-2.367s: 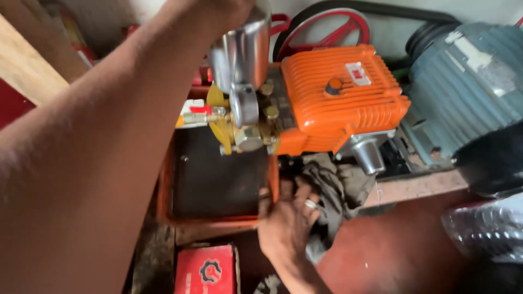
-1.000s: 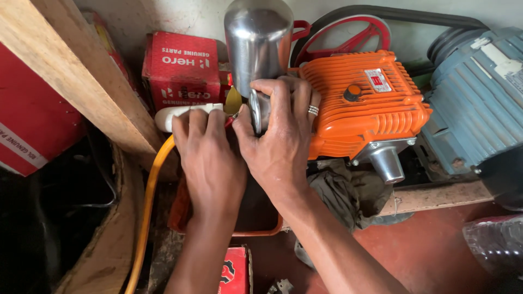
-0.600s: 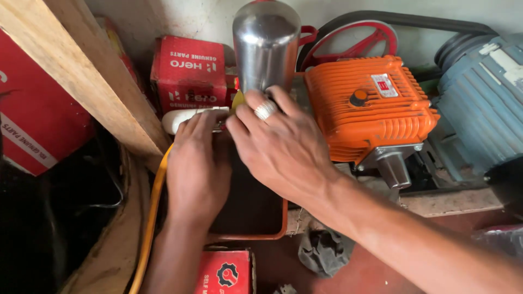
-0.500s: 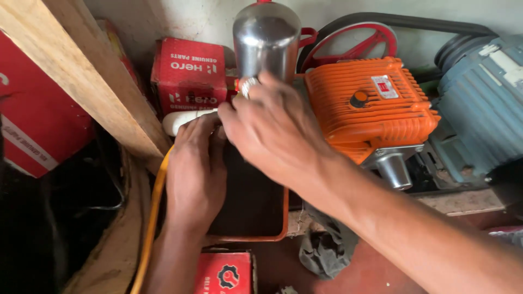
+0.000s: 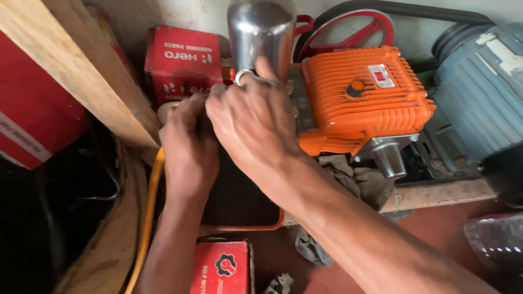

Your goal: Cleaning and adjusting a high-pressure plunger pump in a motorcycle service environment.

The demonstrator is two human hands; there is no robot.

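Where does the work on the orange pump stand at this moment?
Already in place: the orange pump sits beside the grey motor. In hand: the left hand and right hand are together at the base of the shiny metal chamber, hiding the fitting. What is left cannot be told.

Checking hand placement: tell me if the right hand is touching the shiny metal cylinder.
Touching. The head view shows the right hand with one raised fingertip laid against the lower front of the shiny metal cylinder, no gap visible; the left hand sits beside it, lower.
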